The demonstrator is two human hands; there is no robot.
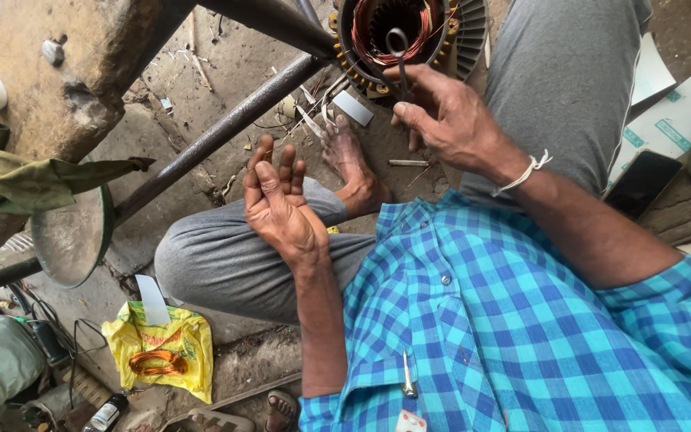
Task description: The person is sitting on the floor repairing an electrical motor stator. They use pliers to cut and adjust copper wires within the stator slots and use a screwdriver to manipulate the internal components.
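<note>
My right hand point(445, 112) grips a pair of dark metal scissors point(399, 56), loop handle pointing up toward a round motor stator point(397, 28) wound with copper wire. The stator stands on the ground at the top, just past my bare foot point(349, 160). My left hand point(276, 200) hovers over my bent grey-trousered knee point(225, 256), palm up, fingers slightly apart, holding nothing. A white cord circles my right wrist. My blue checked shirt point(505, 320) fills the lower right.
A dark metal pipe point(225, 120) slants across the dirt floor. White paper strips point(353, 108) lie near the stator. A yellow bag with a copper wire coil point(157, 360) sits lower left, a round metal dish point(69, 240) and green cloth point(17, 180) at left, a dark phone point(641, 184) at right.
</note>
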